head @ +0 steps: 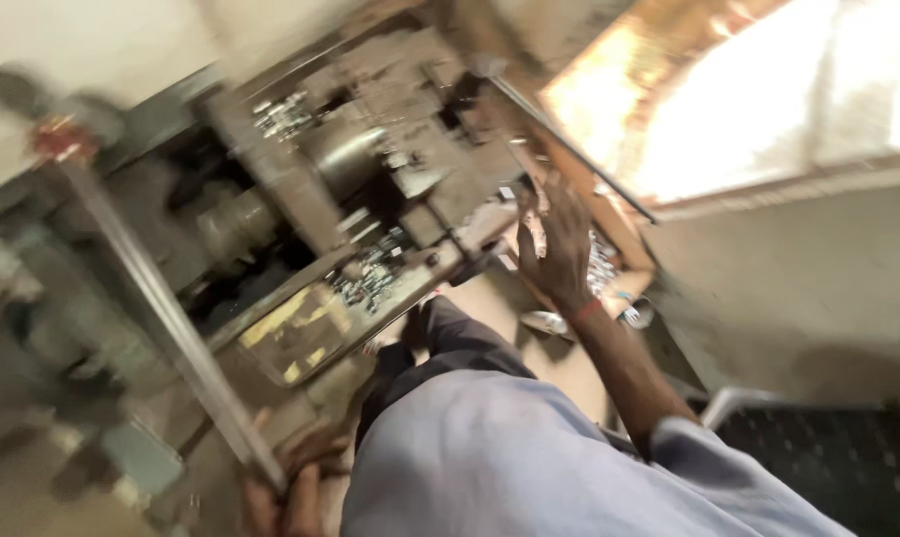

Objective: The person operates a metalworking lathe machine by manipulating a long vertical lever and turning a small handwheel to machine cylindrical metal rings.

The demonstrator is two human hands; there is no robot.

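Landmark: the grimy grey metal machine, tilted and blurred in the head view, with a round steel drum at its middle.
Left hand: the left hand sits at the bottom edge, below and left of the machine, its fingers wrapped around the near end of the long grey metal lever bar.
Bar axis: 1 long line, running from that fist up and left to a red-marked top end beside the machine's left flank.
Right hand: the right hand is raised just off the machine's right end, fingers spread apart and holding nothing, the back of the hand toward the camera.
Nearest thing: the wooden tray of small shiny metal parts lies just behind and right of those fingers; whether they touch is unclear.
Nearer hand: the right, by far; the left is well apart, down at the bar.
Thin dark rod: slants above the right hand, from the machine's top down to the right.
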